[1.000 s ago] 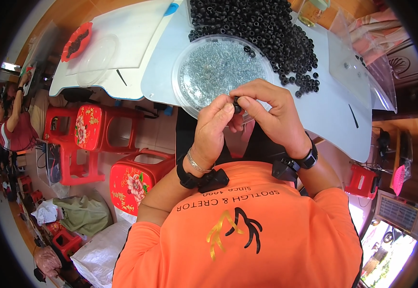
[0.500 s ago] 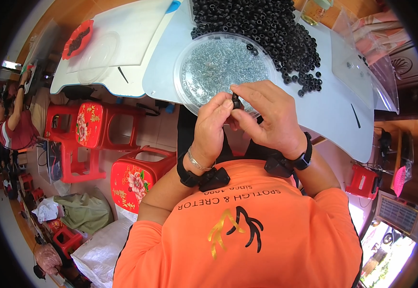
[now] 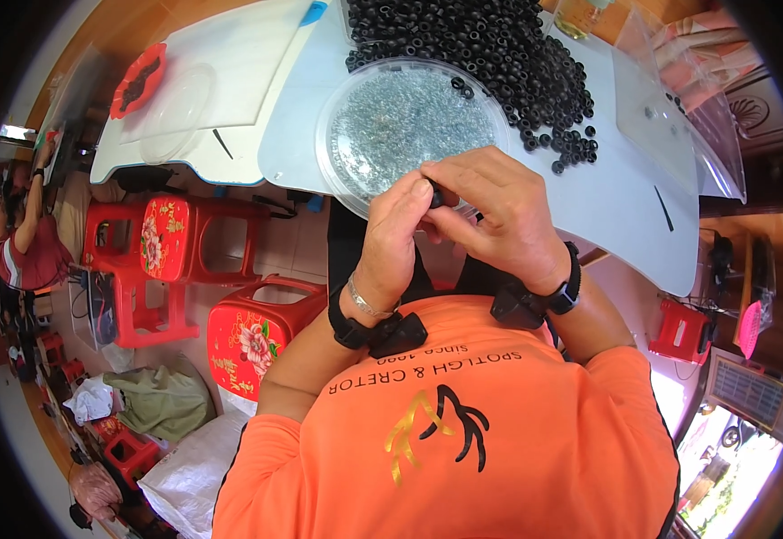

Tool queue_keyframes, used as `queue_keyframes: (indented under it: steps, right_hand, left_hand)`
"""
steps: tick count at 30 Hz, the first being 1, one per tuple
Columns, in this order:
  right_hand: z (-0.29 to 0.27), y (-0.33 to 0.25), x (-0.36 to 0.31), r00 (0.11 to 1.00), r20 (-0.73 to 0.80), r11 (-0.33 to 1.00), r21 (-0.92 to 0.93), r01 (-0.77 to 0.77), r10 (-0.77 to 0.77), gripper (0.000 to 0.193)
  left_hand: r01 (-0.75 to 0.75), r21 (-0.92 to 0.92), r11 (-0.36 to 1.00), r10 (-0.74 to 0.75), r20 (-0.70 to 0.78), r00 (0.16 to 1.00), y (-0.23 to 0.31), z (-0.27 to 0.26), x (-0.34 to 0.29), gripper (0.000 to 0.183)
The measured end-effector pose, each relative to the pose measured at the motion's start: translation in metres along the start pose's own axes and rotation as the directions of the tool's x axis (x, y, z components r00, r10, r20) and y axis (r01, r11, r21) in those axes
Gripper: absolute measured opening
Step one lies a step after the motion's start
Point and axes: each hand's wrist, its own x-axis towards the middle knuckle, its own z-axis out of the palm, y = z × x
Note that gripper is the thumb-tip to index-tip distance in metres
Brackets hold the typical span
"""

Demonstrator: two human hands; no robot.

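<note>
Orange shirt (image 3: 517, 431), silver bracelet (image 3: 364, 301), black wristbands (image 3: 346, 330).

The right hand (image 3: 504, 208) has spread its thumb farther from its index fingertip.

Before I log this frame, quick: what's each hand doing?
Left hand: closed, holding a black piece.
Right hand: fingers at the same piece; whether its grip is closed cannot be told.

1. The tub (image 3: 322, 135) holds beads (image 3: 391, 126) and sits at the table's (image 3: 625, 216) near edge.
2. The pile (image 3: 508, 63) lies behind it, spreading right; two rings (image 3: 467, 92) lie in the tub.
3. A piece (image 3: 436, 195) sits between left hand (image 3: 394, 225) and right hand (image 3: 510, 205), before the tub.
4. A stick (image 3: 663, 208) lies right.
5. The left table (image 3: 243, 153) bears a dish (image 3: 157, 56) and, to its right, a lid (image 3: 176, 117).
</note>
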Motion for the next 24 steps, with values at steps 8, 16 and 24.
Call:
queue_keyframes:
  steps: [8,16,24]
  right_hand:
    - [0.002,-0.001,-0.002,1.000,-0.012,1.000,-0.026,-0.012,0.012,0.033]
    - [-0.002,0.003,-0.003,0.999,-0.051,0.999,-0.035,-0.008,0.007,0.031]
    - [-0.005,0.000,-0.009,1.000,0.004,1.000,-0.019,0.009,-0.009,0.025]
  left_hand:
    - [-0.011,0.062,0.998,0.013,-0.034,0.999,-0.001,0.001,0.000,0.034]
    - [0.033,0.039,0.999,-0.035,0.064,0.997,-0.001,-0.006,-0.006,0.036]
    - [0.071,0.123,0.990,-0.078,0.057,0.995,0.003,-0.006,-0.014,0.039]
